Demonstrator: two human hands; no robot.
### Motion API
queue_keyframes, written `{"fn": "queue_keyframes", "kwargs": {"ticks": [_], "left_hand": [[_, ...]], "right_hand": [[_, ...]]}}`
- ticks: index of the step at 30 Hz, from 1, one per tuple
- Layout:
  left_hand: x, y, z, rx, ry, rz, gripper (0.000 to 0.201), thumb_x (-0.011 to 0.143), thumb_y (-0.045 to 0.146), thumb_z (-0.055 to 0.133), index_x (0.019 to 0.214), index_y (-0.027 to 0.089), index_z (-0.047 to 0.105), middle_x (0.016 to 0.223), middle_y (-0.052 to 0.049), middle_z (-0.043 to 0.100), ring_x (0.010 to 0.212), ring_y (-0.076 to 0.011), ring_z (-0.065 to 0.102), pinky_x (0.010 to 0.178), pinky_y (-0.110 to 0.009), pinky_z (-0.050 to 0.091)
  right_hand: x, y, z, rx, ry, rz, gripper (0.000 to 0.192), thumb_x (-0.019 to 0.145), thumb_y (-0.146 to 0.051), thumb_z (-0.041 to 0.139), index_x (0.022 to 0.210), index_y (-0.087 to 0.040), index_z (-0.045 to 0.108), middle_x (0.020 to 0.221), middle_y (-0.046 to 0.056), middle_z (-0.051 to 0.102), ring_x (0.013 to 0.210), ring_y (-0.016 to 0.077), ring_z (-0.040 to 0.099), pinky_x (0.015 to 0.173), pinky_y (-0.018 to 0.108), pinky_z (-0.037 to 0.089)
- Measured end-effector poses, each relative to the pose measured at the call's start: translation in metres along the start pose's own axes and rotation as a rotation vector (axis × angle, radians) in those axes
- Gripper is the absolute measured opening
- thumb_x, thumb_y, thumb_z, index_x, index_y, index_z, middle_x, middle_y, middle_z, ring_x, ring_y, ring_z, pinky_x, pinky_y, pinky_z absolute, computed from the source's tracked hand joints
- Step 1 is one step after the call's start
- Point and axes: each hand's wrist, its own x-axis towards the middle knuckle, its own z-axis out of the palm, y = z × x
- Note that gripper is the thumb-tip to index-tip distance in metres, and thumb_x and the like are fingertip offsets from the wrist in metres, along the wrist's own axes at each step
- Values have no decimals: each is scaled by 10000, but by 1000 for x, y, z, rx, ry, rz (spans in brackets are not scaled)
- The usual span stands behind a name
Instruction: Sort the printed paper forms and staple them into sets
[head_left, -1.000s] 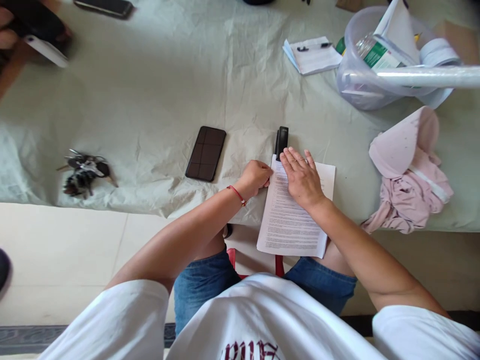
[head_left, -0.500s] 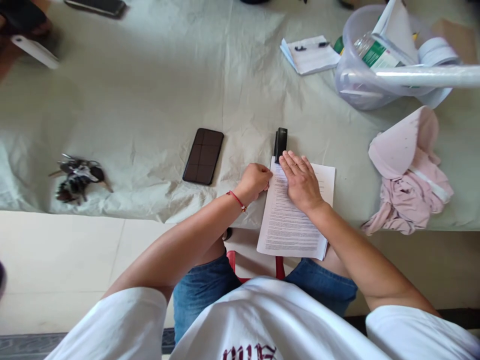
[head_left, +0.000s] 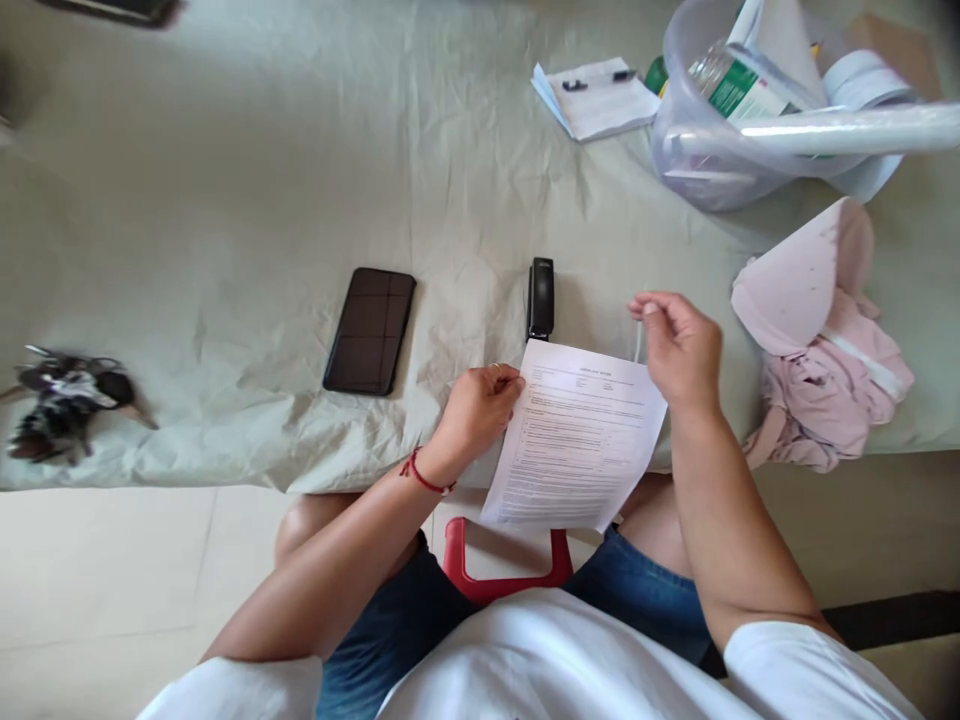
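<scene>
My left hand (head_left: 480,405) pinches the left edge of a printed paper sheet (head_left: 577,445), which lies over the table's front edge and hangs toward my lap. My right hand (head_left: 679,345) is raised above the sheet's upper right corner. Its fingertips are pinched on a thin white strip (head_left: 637,342); I cannot tell whether this is another sheet seen edge-on. A black stapler (head_left: 541,298) lies just beyond the sheet's top left corner, close to my left hand.
A dark phone (head_left: 370,330) lies left of the stapler and a bunch of keys (head_left: 64,400) at the far left. At the back right are a clear plastic tub (head_left: 705,150) and a notepad with a pen (head_left: 596,95). Pink cloth (head_left: 817,330) lies right. A red stool (head_left: 502,575) shows below.
My right hand has lifted off the sheet and moved right, now pinched. My left hand has shifted its grip on the sheet's left edge. The view has moved, so things sit lower and further left.
</scene>
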Motion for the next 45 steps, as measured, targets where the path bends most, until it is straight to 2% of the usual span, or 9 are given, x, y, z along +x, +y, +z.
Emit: {"fn": "queue_keyframes", "kwargs": {"ticks": [4,13,17,21,25,31,38,40,45], "left_hand": [[-7,5,-4,-25,0,35,173,976,231,611,866,171,730,508,58,466,471,-94,384,469,-236,259],[-5,7,-6,-358,109,155,196,852,346,780,873,154,744,496,70,489,444,-69,369,444,-199,250],[-7,-6,-6,-471,142,116,207,828,338,829,834,155,732,484,77,493,427,-47,350,444,-192,221],[-3,-1,-14,-542,197,141,192,792,289,860,795,147,730,542,62,542,436,-34,373,443,-186,220],[-1,11,-20,-568,250,206,191,796,274,877,790,150,733,569,63,548,454,-32,370,448,-184,249],[-3,9,-14,-566,252,240,303,792,377,937,762,172,716,627,53,581,528,-46,420,507,-180,364],[-10,2,-1,-494,-108,116,424,866,550,888,1033,170,805,916,-66,789,783,-180,715,768,-331,617],[-12,8,-5,-427,-45,170,340,880,486,878,960,168,788,841,-44,763,698,-144,656,678,-281,560],[-38,4,-31,-190,375,320,145,995,329,728,965,188,744,839,-21,766,599,-92,510,581,-243,421]], "right_hand": [[9,3,-9,156,55,82,422,1041,-617,651,1080,-219,785,1012,69,840,948,214,812,920,390,657],[-5,10,-28,505,-156,489,518,863,-775,794,1063,-297,790,896,65,822,824,321,804,734,482,656],[-4,5,-33,608,-165,483,509,859,-696,843,1191,-312,798,908,41,820,934,333,816,832,499,665],[-7,0,-29,677,-387,477,447,875,-649,861,1129,-282,829,1097,73,854,1203,364,789,1030,540,653],[-11,-5,-21,713,-535,469,393,823,-517,957,1124,-289,851,1203,58,854,1262,370,777,1145,597,611],[-7,-10,-11,716,-456,451,433,742,-490,1010,1092,-290,853,1201,49,858,1291,391,765,1167,628,601],[4,6,-12,665,-221,402,501,657,-482,1038,1058,-259,838,1184,67,861,1307,411,755,1175,630,590],[8,13,-12,644,-180,386,493,646,-491,1036,1039,-270,839,1199,62,859,1292,408,762,1166,631,594],[15,23,-12,616,-101,374,514,592,-522,1045,990,-277,832,1169,62,864,1259,415,774,1130,638,610]]}}
